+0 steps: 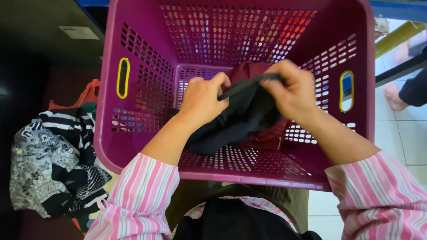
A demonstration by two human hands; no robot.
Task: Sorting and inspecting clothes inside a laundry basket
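A magenta perforated laundry basket (142, 133) fills the middle of the view. Inside it both my hands grip a black garment (242, 118), stretching its edge between them. My left hand (202, 100) pinches the left end of that edge. My right hand (291, 91) pinches the right end. A dark red garment (249, 69) lies under and behind the black one on the basket's floor. My sleeves are pink and white striped.
A heap of black-and-white patterned clothes (58, 160) lies left of the basket, with an orange piece (89, 93) behind it. Another person's bare foot (393, 95) stands on the white tiled floor (407, 142) at the right. Dark furniture is at the upper left.
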